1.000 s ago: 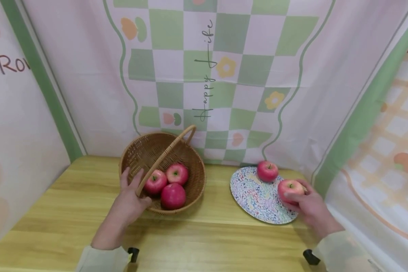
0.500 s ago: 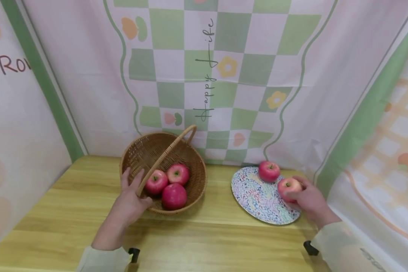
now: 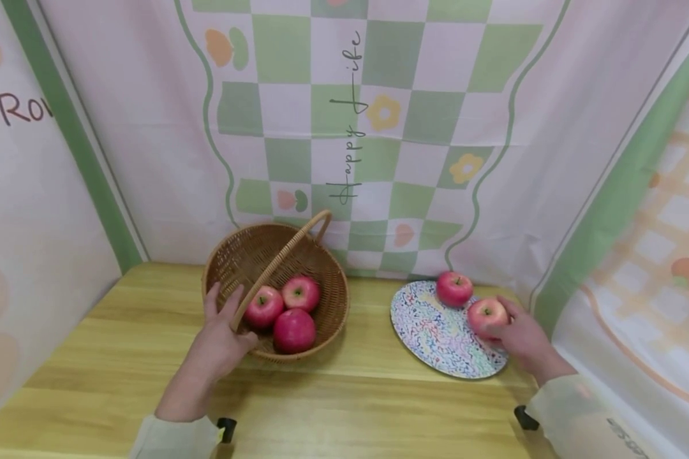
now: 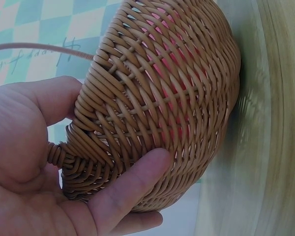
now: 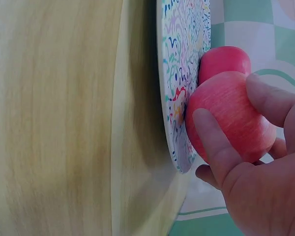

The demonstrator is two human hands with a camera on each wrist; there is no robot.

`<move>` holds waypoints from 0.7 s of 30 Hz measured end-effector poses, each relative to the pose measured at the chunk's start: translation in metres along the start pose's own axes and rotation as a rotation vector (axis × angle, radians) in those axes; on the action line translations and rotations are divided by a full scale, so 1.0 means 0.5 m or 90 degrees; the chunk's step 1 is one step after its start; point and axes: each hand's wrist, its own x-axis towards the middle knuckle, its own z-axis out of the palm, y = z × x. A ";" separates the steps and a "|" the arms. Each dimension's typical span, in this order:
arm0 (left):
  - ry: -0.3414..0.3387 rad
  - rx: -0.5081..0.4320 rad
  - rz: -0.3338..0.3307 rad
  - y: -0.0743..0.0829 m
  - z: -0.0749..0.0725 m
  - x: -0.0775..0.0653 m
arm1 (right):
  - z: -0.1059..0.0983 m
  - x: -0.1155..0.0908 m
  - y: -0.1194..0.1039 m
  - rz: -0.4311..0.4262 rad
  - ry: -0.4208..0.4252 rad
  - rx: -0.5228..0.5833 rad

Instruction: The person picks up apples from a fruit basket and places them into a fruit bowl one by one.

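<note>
A brown woven basket (image 3: 224, 258) with an arched handle (image 3: 284, 256) stands on the left, holding three red apples (image 3: 294, 331). My left hand (image 3: 221, 341) grips its rim at the handle's near end; in the left wrist view, fingers (image 4: 137, 182) lie along the outer weave (image 4: 177, 113). On the right lies a round speckled plate (image 3: 427, 331). A red apple (image 3: 453, 290) sits at its back edge. My right hand (image 3: 525, 341) holds another apple (image 3: 487, 317) at the plate's right side, thumb and fingers around it. In the right wrist view this apple (image 5: 226, 113) appears to touch the plate.
The wooden table (image 3: 344, 408) runs beneath everything, its front part stretching toward me. A checkered cloth (image 3: 390, 51) hangs close behind basket and plate. More printed cloth hangs at the left (image 3: 29, 255) and right (image 3: 660, 255).
The right hand has moved the held apple slightly left and back over the plate, nearer the other apple. The left hand and basket have stayed in place; the head view has shifted a little.
</note>
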 end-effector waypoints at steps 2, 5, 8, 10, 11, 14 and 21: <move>0.000 0.001 0.000 0.000 0.000 0.001 | -0.003 0.000 0.000 0.016 0.003 -0.014; 0.001 0.003 0.000 0.000 -0.001 0.001 | -0.009 -0.001 -0.004 0.031 0.009 -0.046; 0.002 0.001 0.002 0.000 -0.001 0.000 | -0.014 -0.005 -0.007 0.033 0.009 -0.075; 0.000 -0.003 0.002 0.001 -0.002 0.000 | -0.016 -0.007 -0.008 0.035 0.007 -0.081; 0.000 -0.003 0.002 0.002 -0.002 0.000 | -0.016 -0.007 -0.007 0.036 0.005 -0.083; -0.003 -0.005 0.000 0.003 -0.002 0.000 | -0.016 -0.006 -0.002 0.039 -0.008 -0.032; -0.004 -0.007 -0.001 0.005 -0.002 0.000 | -0.026 -0.003 0.006 0.071 0.002 0.000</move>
